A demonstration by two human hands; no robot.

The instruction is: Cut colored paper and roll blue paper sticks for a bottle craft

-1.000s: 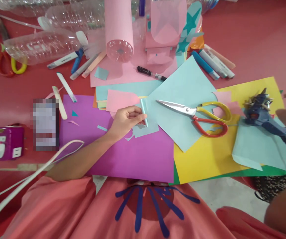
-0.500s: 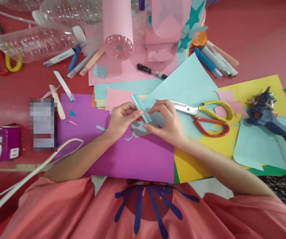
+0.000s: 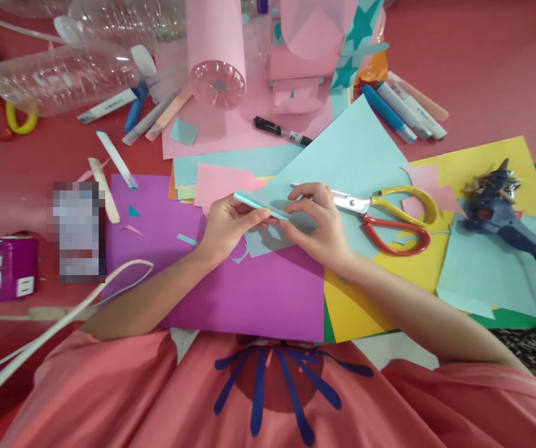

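Between the thumb and fingers of my left hand (image 3: pixel 228 227) is a narrow, folded or rolled piece of light blue paper (image 3: pixel 252 200), tilted down toward the right. My right hand (image 3: pixel 321 227) is beside its lower end, fingers curved and apart from the thumb. The thumb tip is close to the paper's end; whether it touches, I cannot tell. Scissors (image 3: pixel 365 208) with one yellow and one red handle lie just beyond my right hand, the blade tips partly behind its fingers. Under both hands are light blue paper (image 3: pixel 342 149) and a purple sheet (image 3: pixel 249 298).
A hot glue gun (image 3: pixel 501 214) lies at the right on light blue and yellow paper. Across the back are plastic bottles (image 3: pixel 63 78), a pink-wrapped bottle (image 3: pixel 214 43), several markers (image 3: pixel 403 112) and a black pen (image 3: pixel 280 129). A phone (image 3: pixel 79 230) and purple power adapter (image 3: pixel 7 267) sit left.
The folded blue paper has turned in my left hand, from steep to a flatter slant. My right hand has shifted slightly right, and its fingers remain apart.
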